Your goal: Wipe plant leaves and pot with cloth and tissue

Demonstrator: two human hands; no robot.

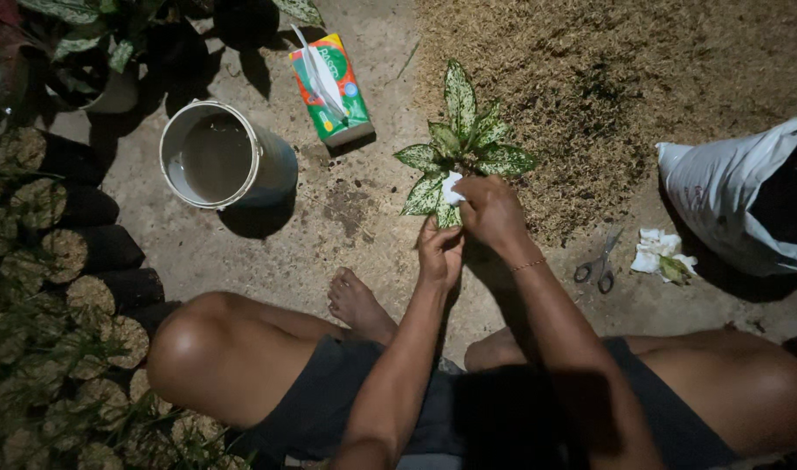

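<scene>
Speckled green-and-white leaves of a small plant (462, 148) are gripped from below by the left hand (439, 252), low over the concrete floor (346, 218). A white tissue (452, 187) is pinched against a leaf by the right hand (492, 211). Farther off, a white bucket (224, 157) and a tissue box (331, 87) are seen.

1. Variegated plant (461, 148): small, green leaves speckled white, pointed, fanned upright and outward; stands on concrete ground at the edge of a husk pile.
2. White tissue (452, 188): crumpled wad, pressed against a lower leaf.
</scene>
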